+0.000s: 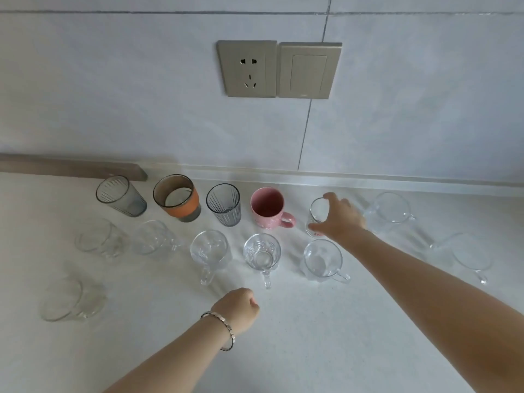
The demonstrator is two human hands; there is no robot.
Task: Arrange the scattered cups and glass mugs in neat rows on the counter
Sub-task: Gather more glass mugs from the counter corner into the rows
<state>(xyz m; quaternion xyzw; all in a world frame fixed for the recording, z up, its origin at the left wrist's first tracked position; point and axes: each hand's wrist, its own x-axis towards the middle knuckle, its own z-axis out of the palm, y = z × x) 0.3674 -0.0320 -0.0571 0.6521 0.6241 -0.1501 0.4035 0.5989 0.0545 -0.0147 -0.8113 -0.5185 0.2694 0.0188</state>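
Observation:
A back row stands on the white counter [297, 336]: a grey ribbed glass [120, 197], a cup with an orange sleeve [178, 198], a second grey ribbed glass [224, 205], a pink mug [269, 209] and a small clear glass [317, 214]. My right hand [341, 218] grips that small clear glass from the right. In front runs a row of clear glass mugs, among them one [208, 251], another [262, 252] and a third [323, 260]. My left hand [241, 309] rests as a fist on the counter, holding nothing.
Two clear mugs [392, 208] [470, 253] stand off to the right. Clear glasses [97, 236] [151, 236] [68, 300] stand at the left. A tiled wall with a socket [247, 68] and switch [309, 70] rises behind. A wooden strip [71, 167] lies at the back left.

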